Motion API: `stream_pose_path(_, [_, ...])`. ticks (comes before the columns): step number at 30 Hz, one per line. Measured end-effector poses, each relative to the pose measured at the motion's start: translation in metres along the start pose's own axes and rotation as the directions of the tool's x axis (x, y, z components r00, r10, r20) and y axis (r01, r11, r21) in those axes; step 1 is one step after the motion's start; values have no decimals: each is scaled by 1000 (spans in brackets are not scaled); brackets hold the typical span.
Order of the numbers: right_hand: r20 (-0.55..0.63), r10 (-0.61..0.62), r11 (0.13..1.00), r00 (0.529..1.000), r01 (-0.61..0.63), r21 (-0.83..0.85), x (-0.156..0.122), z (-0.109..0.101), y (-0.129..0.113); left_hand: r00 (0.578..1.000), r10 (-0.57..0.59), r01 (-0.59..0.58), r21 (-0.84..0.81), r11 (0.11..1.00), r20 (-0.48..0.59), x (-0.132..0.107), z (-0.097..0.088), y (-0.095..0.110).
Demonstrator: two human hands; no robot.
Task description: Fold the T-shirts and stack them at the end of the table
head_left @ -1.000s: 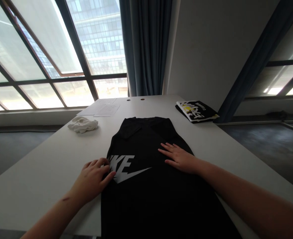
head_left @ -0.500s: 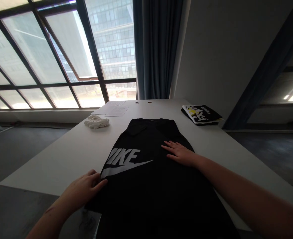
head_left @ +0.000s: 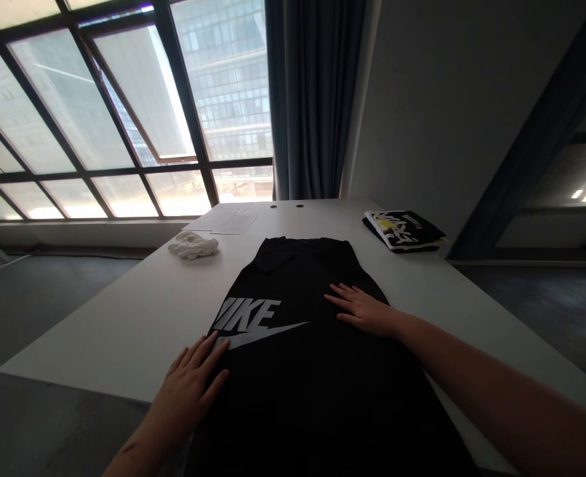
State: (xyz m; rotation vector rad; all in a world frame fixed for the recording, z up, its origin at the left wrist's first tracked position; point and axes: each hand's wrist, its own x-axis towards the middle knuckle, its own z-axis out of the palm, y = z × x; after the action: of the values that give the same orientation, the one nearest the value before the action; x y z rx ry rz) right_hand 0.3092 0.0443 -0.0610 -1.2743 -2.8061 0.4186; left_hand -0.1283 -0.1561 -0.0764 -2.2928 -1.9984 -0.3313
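A black T-shirt (head_left: 317, 384) with a grey NIKE print and swoosh lies lengthwise on the white table (head_left: 138, 318), its neckline at the far end. Its sides are folded inward, and the near end runs toward the bottom of the picture, where details are lost in the dark. My left hand (head_left: 191, 374) rests with its fingers stretched over the shirt's left edge, fingertips touching the lower left of the print. Flat on the right side of the shirt lies my right hand (head_left: 365, 311), fingers spread.
On the table's right side sits a stack of folded clothes (head_left: 405, 230), black and white with a yellow print. A crumpled white cloth (head_left: 193, 244) lies at the left, with paper sheets (head_left: 233, 220) behind it. A blue curtain (head_left: 317, 99) and windows stand beyond.
My left hand has let go of the shirt's left edge, moved slightly right and opened flat on it. The sleeve-like flap at the lower left no longer shows. My right hand has hardly moved.
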Motion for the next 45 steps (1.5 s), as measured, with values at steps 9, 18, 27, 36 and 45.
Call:
stream_pose_path(9, [-33, 8, 999, 999, -10, -40, 23, 1, 18, 995, -64, 65, -9, 998, 78, 24, -6, -4])
stream_pose_path(18, [-156, -54, 994, 986, 39, -100, 63, -39, -8, 952, -306, 306, 25, 952, 0, 12, -16, -9])
stream_pose_path(27, [-198, 142, 987, 970, -154, -44, 278, -67, -81, 938, -274, 312, -173, 934, 212, 2, -36, -26])
stream_pose_path(36, [-83, 414, 910, 906, -415, 6, 408, -47, -87, 867, -418, 489, -297, 820, 272, -12, -24, -28])
stream_pose_path(45, [-121, 356, 934, 927, -352, 58, 441, -46, -66, 890, -390, 453, -370, 811, 234, -20, -34, -25])
